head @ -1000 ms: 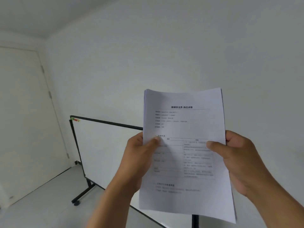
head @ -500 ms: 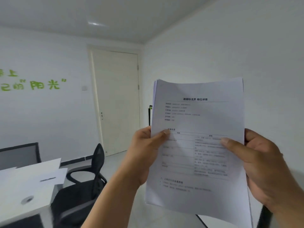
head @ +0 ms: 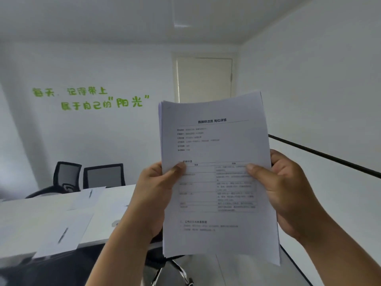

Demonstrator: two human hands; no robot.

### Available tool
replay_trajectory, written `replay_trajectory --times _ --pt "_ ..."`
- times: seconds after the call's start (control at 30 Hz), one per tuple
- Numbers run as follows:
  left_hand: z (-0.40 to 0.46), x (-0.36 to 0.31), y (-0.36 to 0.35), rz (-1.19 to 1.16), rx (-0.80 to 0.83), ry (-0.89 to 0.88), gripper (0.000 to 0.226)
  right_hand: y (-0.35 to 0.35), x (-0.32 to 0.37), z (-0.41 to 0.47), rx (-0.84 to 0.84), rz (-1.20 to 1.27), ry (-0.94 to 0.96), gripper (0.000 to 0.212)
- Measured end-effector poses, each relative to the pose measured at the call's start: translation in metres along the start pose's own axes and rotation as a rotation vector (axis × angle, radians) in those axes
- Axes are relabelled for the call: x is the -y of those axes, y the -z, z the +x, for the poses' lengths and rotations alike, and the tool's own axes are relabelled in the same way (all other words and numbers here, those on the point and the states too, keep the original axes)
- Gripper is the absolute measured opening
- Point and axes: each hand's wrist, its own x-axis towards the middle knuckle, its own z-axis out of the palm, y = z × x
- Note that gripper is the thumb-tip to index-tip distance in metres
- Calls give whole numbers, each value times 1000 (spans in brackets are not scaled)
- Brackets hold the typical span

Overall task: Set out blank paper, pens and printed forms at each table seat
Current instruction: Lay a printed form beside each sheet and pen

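Both hands up in front of the camera, holding a stack of printed forms upright, print facing the viewer. Left hand grips the stack's left edge — thumb curled over the front sheet, the other fingers hidden behind the paper. Right hand grips the right edge the same way, thumb pressed flat on the front page near the table of text, fingers wrapped round the back. Stack sits between the two thumbs, top half rising above the fingers, bottom edge hanging below the wrists. Top corner fans slightly, several sheets visible.

Left of and below the left hand's fingers: a white table. On it, a blank sheet with a dark pen lying on it, close to the table's near edge. Farther back on the table a second sheet with another pen on top. Both blurred.

Below the stack, a chair base with chrome legs on the floor.

Beyond the table, left of the left hand, two black mesh chairs against the far wall. Green lettering on that wall. Above the fingers, behind the stack's top edge, a pale door. Right of the right hand, a whiteboard with a black frame along the side wall.
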Motion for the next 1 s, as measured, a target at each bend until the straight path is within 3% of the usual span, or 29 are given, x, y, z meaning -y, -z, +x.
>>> replay_trajectory --times 0.5,1.0 --pt "110 -11 111 5 -133 -44 20 -134 -56 114 172 74 -35 23" --pt "240 53 54 100 -262 -6 21 -96 -143 276 290 148 -95 24"
